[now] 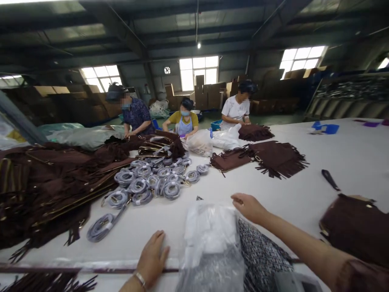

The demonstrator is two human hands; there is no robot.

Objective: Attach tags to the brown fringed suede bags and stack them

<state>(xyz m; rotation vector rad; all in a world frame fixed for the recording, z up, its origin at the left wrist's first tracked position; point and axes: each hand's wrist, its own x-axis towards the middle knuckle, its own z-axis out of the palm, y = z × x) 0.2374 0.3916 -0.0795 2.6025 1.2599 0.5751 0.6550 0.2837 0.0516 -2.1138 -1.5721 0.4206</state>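
Note:
In front of me lies a clear plastic bag (212, 239) with white wrapping inside and something grey lower down. My left hand (153, 257) rests near the table edge, left of the bag, fingers stretched out and holding nothing. My right hand (251, 207) is beside the bag's upper right corner, its fingers slightly bent and apart; nothing shows in them. Under my right forearm, a black-and-white woven fabric piece (263, 251) sticks out from beside the bag. A small dark triangular tag (199, 198) lies just beyond the bag.
Coiled grey straps (170, 190) are heaped at the centre left. Brown fringed bags (60, 182) pile up on the left; another brown bag (355, 219) is at right. Three co-workers work across the white table (304, 194). A blue tray (330, 128) stands at far right.

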